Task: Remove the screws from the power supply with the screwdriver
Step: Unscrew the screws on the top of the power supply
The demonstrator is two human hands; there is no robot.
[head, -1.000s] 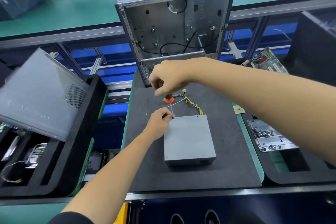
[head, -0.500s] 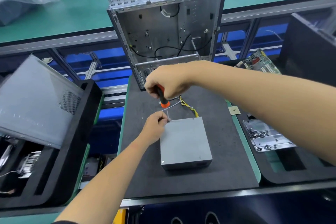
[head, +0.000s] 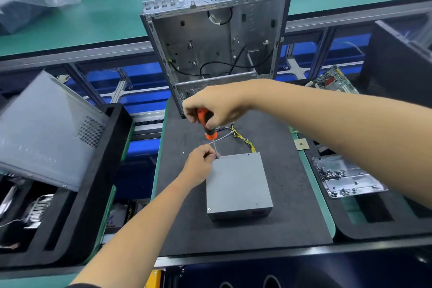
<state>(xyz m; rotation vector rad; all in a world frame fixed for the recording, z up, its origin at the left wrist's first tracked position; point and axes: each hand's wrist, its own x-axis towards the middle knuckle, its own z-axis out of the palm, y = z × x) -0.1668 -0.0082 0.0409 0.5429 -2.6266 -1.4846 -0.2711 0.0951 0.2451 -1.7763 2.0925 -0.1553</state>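
Observation:
A grey power supply (head: 238, 182) lies flat on the black mat (head: 292, 217), yellow and black wires (head: 243, 138) trailing from its far side. My right hand (head: 215, 105) grips the orange and black handle of a screwdriver (head: 209, 128). The shaft slants down to the box's far left corner. My left hand (head: 198, 166) pinches the shaft's lower end right at that corner. A screw (head: 209, 209) shows in the near left corner of the top face.
An empty metal computer case (head: 217, 37) stands upright behind the mat. A clear tray of loose screws (head: 346, 177) lies to the right, a circuit board (head: 332, 80) beyond it. A grey side panel (head: 46, 128) leans over a black foam bin at left.
The screwdriver handle has turned in my right hand, showing more of its orange side. My left hand stays at the far left corner. The view has shifted slightly.

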